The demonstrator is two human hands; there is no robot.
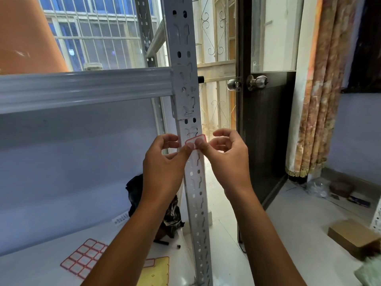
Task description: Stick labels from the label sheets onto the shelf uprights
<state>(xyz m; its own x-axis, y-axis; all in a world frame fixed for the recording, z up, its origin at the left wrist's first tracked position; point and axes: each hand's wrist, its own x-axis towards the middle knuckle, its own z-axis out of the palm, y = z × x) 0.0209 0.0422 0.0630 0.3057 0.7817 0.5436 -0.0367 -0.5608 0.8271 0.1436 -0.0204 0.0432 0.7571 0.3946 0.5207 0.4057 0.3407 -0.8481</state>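
Note:
A grey perforated shelf upright (185,58) runs top to bottom through the middle of the view. A small white label with a red border (197,140) lies against it, just below the shelf beam. My left hand (165,159) and my right hand (228,155) meet on the label, both thumbs pressing on its lower edge. A sheet of red-bordered labels (84,258) lies on the lower shelf board at the bottom left. Beside it lies a yellow backing sheet (158,271) with one label at its top.
A grey shelf beam (82,87) crosses the left half at mid height. A dark crumpled bag (173,215) sits behind my left forearm. A dark door (266,131) with knobs stands right of the upright. A cardboard box (350,238) lies on the floor at the right.

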